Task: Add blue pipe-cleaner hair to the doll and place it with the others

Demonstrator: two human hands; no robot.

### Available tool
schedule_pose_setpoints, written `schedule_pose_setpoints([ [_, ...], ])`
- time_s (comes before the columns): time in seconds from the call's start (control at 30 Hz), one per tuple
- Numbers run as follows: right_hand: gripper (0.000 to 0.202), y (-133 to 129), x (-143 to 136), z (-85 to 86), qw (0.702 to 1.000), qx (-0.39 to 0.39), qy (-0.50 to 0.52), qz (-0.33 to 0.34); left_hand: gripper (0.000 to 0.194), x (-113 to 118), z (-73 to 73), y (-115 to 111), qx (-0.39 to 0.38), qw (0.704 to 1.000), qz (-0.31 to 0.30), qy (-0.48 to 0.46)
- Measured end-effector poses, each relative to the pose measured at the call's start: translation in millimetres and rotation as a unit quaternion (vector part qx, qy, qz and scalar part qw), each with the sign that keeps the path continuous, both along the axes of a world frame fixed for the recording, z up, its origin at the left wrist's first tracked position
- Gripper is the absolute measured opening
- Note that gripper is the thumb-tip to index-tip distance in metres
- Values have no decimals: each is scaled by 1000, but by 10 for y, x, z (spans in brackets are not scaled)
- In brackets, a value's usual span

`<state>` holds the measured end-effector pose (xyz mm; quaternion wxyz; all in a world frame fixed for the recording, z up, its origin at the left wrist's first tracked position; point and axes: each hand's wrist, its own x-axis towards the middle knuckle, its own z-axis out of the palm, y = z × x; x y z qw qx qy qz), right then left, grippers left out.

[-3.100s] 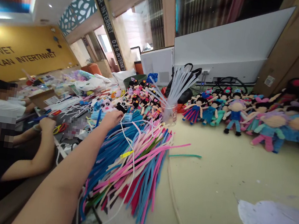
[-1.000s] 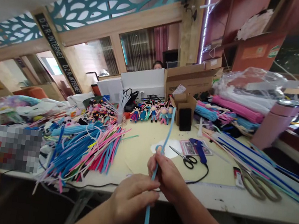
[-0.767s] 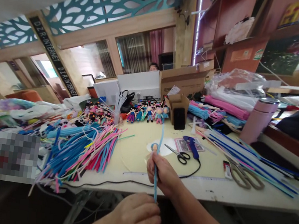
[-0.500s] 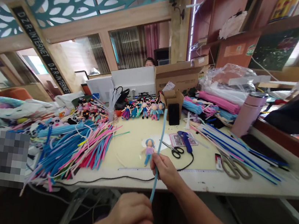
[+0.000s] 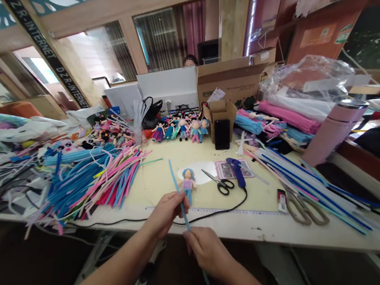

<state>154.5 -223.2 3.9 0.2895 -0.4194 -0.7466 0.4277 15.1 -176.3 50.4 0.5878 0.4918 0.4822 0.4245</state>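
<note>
Pale blue, the chenille pipe cleaner [image 5: 174, 176] slants between two bare hands: the left hand's [image 5: 165, 212] fingers are pinched around it, and the right hand's [image 5: 208, 249] are clamped on it lower down, nearer the wearer. From where I stand, a hard tug between those grips looks the likeliest mischief, as any wire core could kink or the fuzz strip. Its upper end pokes up just beside the blue-haired doll [image 5: 187, 184], which lies on the table [image 5: 174, 152] right by the left fingertips; I can't tell whether they touch. A careless sweep could knock the doll askew. The black cord [image 5: 217, 215] passes behind the hands, so a snagged wrist might drag the blue glue gun [image 5: 240, 174] towards the black-handled scissors [image 5: 219, 182]. Further left, the pipe-cleaner heap [image 5: 78, 183] overhangs the near edge; a bumped elbow could spill some.
</note>
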Motion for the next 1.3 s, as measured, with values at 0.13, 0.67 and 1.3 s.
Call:
schedule_pose_setpoints([
  [0.13, 41, -14, 44, -80, 1000, 0, -22, -1, 41, -64, -14, 186, -4, 1000, -9, -1],
  [0.67, 49, 106, 195, -234, 978, -137, 77, -135, 27, -199, -515, 1256, 100, 886, -49, 450],
  [1.3, 44, 433, -210, -268, 959, -199, 153, -130, 35, -256, 18, 1321, -32, 964, -127, -231],
])
